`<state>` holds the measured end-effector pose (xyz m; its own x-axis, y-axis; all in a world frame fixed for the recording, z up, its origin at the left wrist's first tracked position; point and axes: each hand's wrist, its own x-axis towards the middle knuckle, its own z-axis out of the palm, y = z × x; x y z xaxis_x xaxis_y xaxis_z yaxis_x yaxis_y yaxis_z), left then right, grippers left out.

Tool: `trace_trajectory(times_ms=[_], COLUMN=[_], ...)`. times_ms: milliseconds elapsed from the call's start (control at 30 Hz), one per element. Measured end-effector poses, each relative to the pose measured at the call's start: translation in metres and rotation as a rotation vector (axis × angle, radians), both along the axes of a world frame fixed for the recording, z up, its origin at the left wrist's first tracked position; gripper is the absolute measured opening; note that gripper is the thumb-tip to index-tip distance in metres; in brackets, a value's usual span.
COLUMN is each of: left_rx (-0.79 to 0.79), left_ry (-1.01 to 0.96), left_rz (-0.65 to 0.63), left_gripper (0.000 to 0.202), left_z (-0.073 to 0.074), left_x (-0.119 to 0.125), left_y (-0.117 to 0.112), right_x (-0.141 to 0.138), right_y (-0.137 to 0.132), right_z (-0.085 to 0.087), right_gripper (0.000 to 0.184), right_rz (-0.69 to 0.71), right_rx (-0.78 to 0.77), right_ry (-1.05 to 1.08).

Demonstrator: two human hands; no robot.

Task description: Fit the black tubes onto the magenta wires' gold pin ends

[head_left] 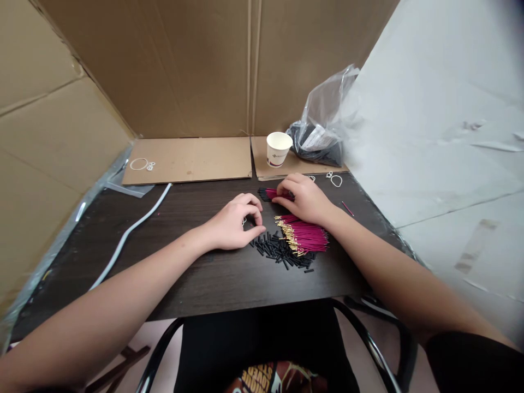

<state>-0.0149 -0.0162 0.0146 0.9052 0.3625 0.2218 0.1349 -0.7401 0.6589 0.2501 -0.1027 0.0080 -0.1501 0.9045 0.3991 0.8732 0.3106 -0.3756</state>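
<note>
My left hand (235, 222) hovers beside a loose pile of short black tubes (282, 252), its fingers curled and the thumb and index tips nearly together. Whatever they pinch, if anything, is too small to make out. My right hand (305, 197) closes over a small bundle of magenta wires with black ends (268, 194), thumb on the near side and fingers on the far side. Part of that bundle is hidden under the hand. A larger heap of magenta wires with gold tips (309, 236) lies below my right wrist, next to the tubes.
A white paper cup (279, 150) and a clear plastic bag of dark pieces (317, 144) stand on cardboard at the back. Rubber bands (336, 180) and a single wire (347, 208) lie to the right. A pale hose (131, 232) crosses the left. Cardboard walls (184, 65) enclose the table.
</note>
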Motion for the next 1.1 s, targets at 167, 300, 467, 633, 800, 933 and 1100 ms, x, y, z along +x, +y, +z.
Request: trace_trajectory(times_ms=[167,300,467,633,800,933,1100], left_rx=[-0.007,0.012,0.01,0.019,0.009,0.024,-0.063], left_ry=[-0.022,-0.039,-0.019,-0.005,0.002,0.006,-0.025], left_rz=[0.033,0.05,0.046,0.02,0.006,0.011,0.122], left_gripper=[0.014,0.015,0.017,0.011,0.013,0.015,0.013], left_z=[-0.006,-0.006,-0.004,-0.005,-0.006,-0.004,-0.001], left_x=[0.002,0.003,0.002,0.0,0.002,0.003,0.005], left_y=[0.001,0.001,0.0,0.0,0.002,0.001,0.0], right_x=[0.005,0.009,0.008,0.004,-0.001,-0.005,-0.012], right_y=[-0.012,-0.021,-0.021,-0.02,-0.02,-0.02,-0.022], right_z=[0.027,0.043,0.041,0.036,0.032,0.03,0.033], right_gripper=[0.014,0.008,0.013,0.016,0.017,0.017,0.016], right_rz=[0.139,0.242,0.259,0.277,0.271,0.252,0.249], right_rx=[-0.136,-0.313,-0.374,-0.39,-0.361,-0.362,-0.301], right_ry=[0.04,0.013,-0.02,-0.008,-0.04,-0.084,-0.019])
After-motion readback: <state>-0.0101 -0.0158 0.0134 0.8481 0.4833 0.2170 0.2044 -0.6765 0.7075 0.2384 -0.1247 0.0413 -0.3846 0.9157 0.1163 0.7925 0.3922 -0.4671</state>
